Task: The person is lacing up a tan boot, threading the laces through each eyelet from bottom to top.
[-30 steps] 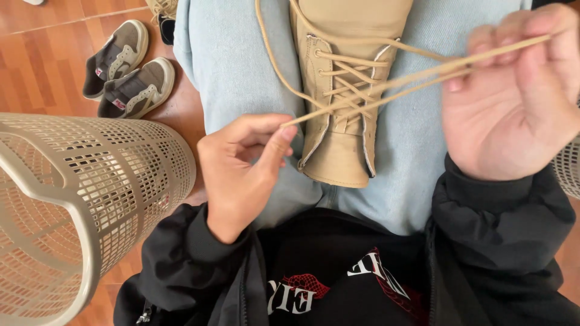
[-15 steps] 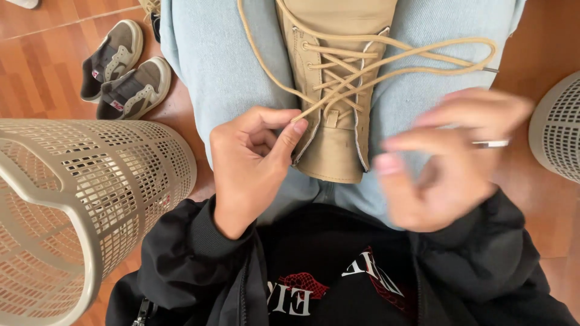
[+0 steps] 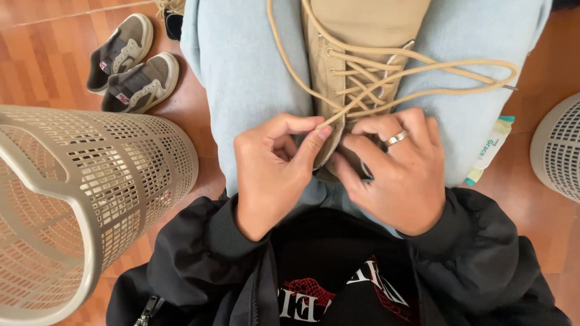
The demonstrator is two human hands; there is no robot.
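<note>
Looking down at your lap, you see a tan boot (image 3: 356,66) resting on your light blue jeans (image 3: 248,78), its toe pointing toward you and its laces half threaded. Your left hand (image 3: 272,175) has its grip narrow, thumb and forefinger pinching one end of the tan lace (image 3: 386,90) just at the boot's toe end. Your right hand (image 3: 393,175), wearing a silver ring (image 3: 396,138), lies against the same end of the boot, fingers curled over it and touching the crossing laces; you cannot tell whether it holds a lace or only presses on the boot. A long loop of lace trails out to the right across your thigh.

To your left stands a beige plastic laundry basket (image 3: 72,199) with a perforated wall, on the reddish wooden floor (image 3: 36,66). Beyond it lies a pair of grey sneakers (image 3: 133,66). The rim of a second basket (image 3: 559,151) shows at the right edge. Your sleeves are black.
</note>
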